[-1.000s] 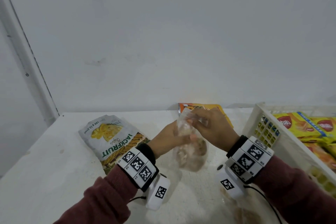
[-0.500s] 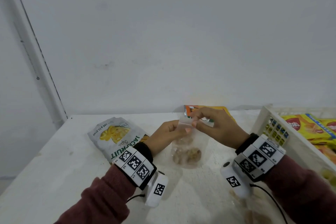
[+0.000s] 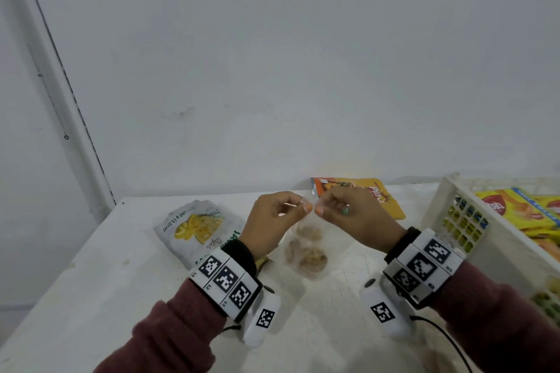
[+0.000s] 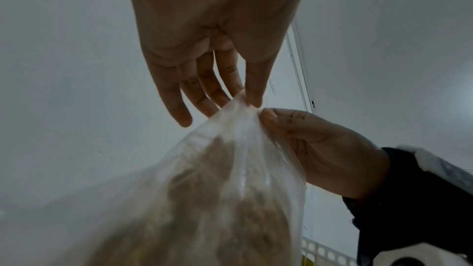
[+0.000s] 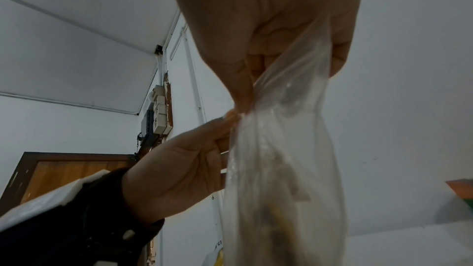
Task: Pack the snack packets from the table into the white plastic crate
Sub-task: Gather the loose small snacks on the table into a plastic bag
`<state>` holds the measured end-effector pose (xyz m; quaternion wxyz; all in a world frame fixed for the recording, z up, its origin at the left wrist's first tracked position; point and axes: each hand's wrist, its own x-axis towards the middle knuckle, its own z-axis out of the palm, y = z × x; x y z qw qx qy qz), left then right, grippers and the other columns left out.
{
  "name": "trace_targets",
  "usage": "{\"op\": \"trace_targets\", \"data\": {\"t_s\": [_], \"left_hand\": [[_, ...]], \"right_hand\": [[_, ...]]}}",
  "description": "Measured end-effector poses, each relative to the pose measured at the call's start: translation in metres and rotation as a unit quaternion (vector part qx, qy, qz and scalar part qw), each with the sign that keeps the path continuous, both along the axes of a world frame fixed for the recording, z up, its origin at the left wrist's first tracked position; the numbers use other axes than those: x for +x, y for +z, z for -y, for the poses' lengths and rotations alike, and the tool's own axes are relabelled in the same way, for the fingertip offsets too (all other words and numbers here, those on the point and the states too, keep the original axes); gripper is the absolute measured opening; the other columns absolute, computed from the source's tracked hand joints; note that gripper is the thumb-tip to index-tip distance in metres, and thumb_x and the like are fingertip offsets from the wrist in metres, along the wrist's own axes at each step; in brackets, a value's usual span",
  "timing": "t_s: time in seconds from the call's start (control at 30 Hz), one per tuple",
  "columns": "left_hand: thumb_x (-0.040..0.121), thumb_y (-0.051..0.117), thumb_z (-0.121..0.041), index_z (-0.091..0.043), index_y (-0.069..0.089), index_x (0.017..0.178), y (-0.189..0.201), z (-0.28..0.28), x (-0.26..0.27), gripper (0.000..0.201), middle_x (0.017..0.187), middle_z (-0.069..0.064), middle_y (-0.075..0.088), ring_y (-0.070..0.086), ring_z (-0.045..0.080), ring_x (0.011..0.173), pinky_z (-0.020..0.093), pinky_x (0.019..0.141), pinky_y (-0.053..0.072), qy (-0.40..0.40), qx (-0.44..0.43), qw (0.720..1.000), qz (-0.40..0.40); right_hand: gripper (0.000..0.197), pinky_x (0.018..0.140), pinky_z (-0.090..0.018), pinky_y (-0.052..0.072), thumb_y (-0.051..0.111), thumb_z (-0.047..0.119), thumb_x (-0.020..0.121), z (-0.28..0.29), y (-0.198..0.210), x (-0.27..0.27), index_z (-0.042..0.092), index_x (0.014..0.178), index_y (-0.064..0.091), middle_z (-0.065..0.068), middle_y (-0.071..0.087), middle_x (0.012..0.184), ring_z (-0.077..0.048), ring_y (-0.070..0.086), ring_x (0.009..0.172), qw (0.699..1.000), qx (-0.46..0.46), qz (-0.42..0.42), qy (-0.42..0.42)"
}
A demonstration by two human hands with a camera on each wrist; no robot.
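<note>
The white plastic crate (image 3: 448, 209) stands at the table's (image 3: 91, 297) right edge, already holding packets. Above the table hangs a clear bag (image 3: 306, 254) of brown snacks, limp, light and probably crushable. Left hand (image 3: 272, 224) and right hand (image 3: 357, 218) each pinch its top edge; that empty film looks like the safest hold.
</note>
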<state>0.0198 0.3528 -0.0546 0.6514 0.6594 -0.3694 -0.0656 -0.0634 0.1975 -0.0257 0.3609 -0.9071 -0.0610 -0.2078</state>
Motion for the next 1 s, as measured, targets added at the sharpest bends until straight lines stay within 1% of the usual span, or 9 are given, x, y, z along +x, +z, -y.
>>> {"op": "trace_targets", "data": {"t_s": [0.13,0.27,0.4,0.47,0.57,0.67,0.77,0.9,1.0], "left_hand": [[0.081,0.068,-0.012,-0.017,0.068,0.074,0.003,-0.009,0.001,0.009,0.080,-0.003,0.068,0.062,0.001,0.076,0.012,0.072,0.049,0.027,0.010,0.999,0.018],[0.082,0.067,-0.011,-0.016,0.069,0.076,0.004,-0.019,0.005,0.008,0.084,0.002,0.071,0.064,0.008,0.080,0.023,0.078,0.052,0.009,0.037,0.999,0.016],[0.081,0.068,-0.008,-0.007,0.070,0.080,0.003,-0.025,0.005,0.002,0.091,0.015,0.072,0.066,0.018,0.083,0.028,0.081,0.053,-0.007,0.028,0.999,-0.018],[0.080,0.069,-0.008,-0.005,0.071,0.082,0.003,-0.028,0.006,0.004,0.089,0.014,0.072,0.065,0.015,0.081,0.027,0.079,0.052,-0.013,0.036,0.999,-0.023],[0.081,0.068,-0.010,-0.007,0.072,0.081,0.002,-0.033,0.006,0.005,0.077,0.000,0.070,0.061,0.000,0.068,0.012,0.069,0.048,-0.023,0.056,0.998,-0.022],[0.082,0.068,-0.013,-0.013,0.071,0.082,0.003,-0.035,0.004,0.003,0.081,0.002,0.071,0.061,0.004,0.069,0.014,0.067,0.048,-0.054,0.067,0.996,-0.035],[0.082,0.067,-0.012,-0.013,0.071,0.080,0.003,-0.035,0.004,0.004,0.083,0.017,0.070,0.058,0.009,0.066,0.018,0.063,0.045,-0.054,0.069,0.996,-0.028],[0.081,0.068,-0.008,-0.015,0.069,0.073,0.000,-0.034,0.005,0.010,0.074,-0.002,0.069,0.061,0.007,0.066,0.017,0.066,0.049,-0.043,0.046,0.997,-0.048],[0.080,0.068,-0.007,-0.015,0.069,0.073,0.001,-0.035,0.004,0.010,0.076,0.004,0.068,0.060,0.015,0.075,0.024,0.074,0.050,-0.039,0.039,0.997,-0.062]], "right_hand": [[0.012,0.063,-0.008,0.038,0.060,0.013,0.087,-0.010,-0.002,0.002,0.019,0.077,0.059,0.016,0.053,0.065,0.008,0.053,0.070,1.000,-0.021,-0.006,-0.010],[0.015,0.064,-0.007,0.037,0.060,0.019,0.086,-0.020,-0.007,0.004,0.025,0.074,0.055,0.017,0.051,0.064,0.005,0.053,0.069,0.999,-0.039,0.016,-0.019],[0.009,0.069,-0.026,0.044,0.053,0.029,0.078,-0.028,-0.014,0.006,0.023,0.074,0.058,0.022,0.051,0.064,0.005,0.049,0.065,0.994,-0.080,0.050,-0.056],[0.011,0.069,-0.033,0.043,0.054,0.030,0.077,-0.032,-0.016,0.006,0.021,0.072,0.060,0.025,0.048,0.061,0.000,0.050,0.063,0.989,-0.110,0.061,-0.073],[0.020,0.065,-0.022,0.036,0.054,0.034,0.078,-0.038,-0.021,0.004,0.016,0.073,0.063,0.026,0.044,0.058,0.008,0.046,0.058,0.987,-0.110,0.078,-0.086],[0.023,0.062,-0.008,0.033,0.057,0.030,0.077,-0.041,-0.025,0.001,0.009,0.075,0.067,0.026,0.046,0.059,0.011,0.051,0.068,0.989,-0.080,0.085,-0.097],[0.026,0.062,-0.009,0.034,0.058,0.037,0.075,-0.043,-0.022,-0.003,0.013,0.078,0.068,0.024,0.051,0.062,0.010,0.052,0.071,0.990,-0.067,0.072,-0.103],[0.017,0.067,-0.012,0.035,0.071,0.036,0.076,-0.038,-0.023,-0.015,0.020,0.083,0.067,0.019,0.055,0.065,0.010,0.053,0.075,0.990,-0.042,0.033,-0.128],[0.020,0.065,-0.015,0.036,0.069,0.024,0.081,-0.028,-0.026,-0.024,0.034,0.070,0.056,0.018,0.057,0.067,0.005,0.052,0.074,0.992,-0.049,0.003,-0.118]]}}
